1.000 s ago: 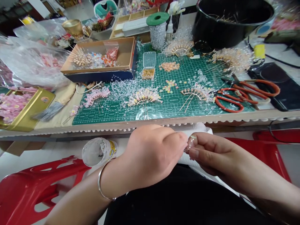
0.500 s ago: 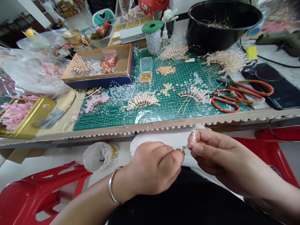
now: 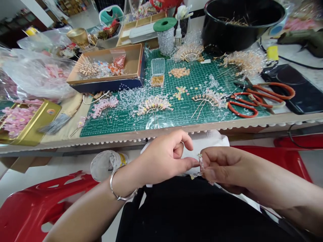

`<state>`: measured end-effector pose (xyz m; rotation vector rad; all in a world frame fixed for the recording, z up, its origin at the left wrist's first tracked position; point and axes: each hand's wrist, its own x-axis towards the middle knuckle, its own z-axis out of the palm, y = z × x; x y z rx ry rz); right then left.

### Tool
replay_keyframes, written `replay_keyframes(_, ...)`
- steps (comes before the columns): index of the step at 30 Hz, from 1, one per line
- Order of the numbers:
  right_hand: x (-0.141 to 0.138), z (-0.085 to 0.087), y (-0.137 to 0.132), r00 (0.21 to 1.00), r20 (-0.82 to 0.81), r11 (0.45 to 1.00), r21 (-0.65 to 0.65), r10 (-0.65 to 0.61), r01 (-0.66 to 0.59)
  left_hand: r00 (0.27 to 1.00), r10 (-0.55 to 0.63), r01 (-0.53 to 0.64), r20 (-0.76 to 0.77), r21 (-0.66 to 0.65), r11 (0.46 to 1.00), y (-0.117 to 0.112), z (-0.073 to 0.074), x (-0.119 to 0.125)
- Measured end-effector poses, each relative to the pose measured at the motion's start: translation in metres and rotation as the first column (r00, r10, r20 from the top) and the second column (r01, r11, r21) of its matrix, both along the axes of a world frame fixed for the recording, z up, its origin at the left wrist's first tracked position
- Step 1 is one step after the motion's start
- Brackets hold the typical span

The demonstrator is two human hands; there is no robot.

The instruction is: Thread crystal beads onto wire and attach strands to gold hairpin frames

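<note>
Between the thumb and fingers of my right hand (image 3: 224, 168) is a small beaded hair ornament (image 3: 201, 163) with clear beads and pale petals. My left hand (image 3: 171, 156) is open beside it, thumb stretched to the beads and index finger bent apart above; whether the thumb touches them I cannot tell. Both hands are over my lap, below the table edge. On the green cutting mat (image 3: 121, 126) lie a pink beaded comb (image 3: 104, 105), a yellow-and-pink beaded comb (image 3: 154, 105) and another beaded comb (image 3: 209, 97) with gold prongs.
Orange-handled scissors (image 3: 242, 109) and a dark phone (image 3: 295, 87) lie at the right. Behind the mat are a cardboard box (image 3: 106, 85), a bead spool (image 3: 165, 37) and a black basin (image 3: 239, 33). Red stools (image 3: 22, 215) and a white bucket (image 3: 103, 164) stand below.
My left hand has let go of the ornament's end and its fingers have spread. My right hand has lowered slightly and moved left, still holding the ornament.
</note>
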<state>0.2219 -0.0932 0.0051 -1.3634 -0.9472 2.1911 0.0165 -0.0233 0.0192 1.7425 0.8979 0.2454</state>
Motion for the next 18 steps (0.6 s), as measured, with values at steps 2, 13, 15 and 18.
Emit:
replay_keyframes(2,-0.001,-0.001,0.002,0.999,-0.013,0.998,-0.029,0.052,-0.052,0.994,-0.083,0.095,-0.078,0.162,0.982,0.009,0.008,0.002)
replay_keyframes(13,-0.009,-0.017,0.004,0.992,-0.127,0.990,-0.144,-0.019,0.000,0.772,-0.516,0.594,-0.370,0.711,0.378,0.021,0.035,0.024)
replay_keyframes(15,-0.005,-0.019,0.002,0.980,-0.180,0.985,-0.164,-0.085,0.056,0.858,-0.426,0.442,-0.287,0.834,0.330,0.012,0.031,0.020)
replay_keyframes(18,-0.002,-0.020,0.000,0.950,-0.260,0.972,-0.198,-0.173,0.123,0.929,-0.336,0.293,-0.156,0.866,0.406,-0.002,0.023,0.012)
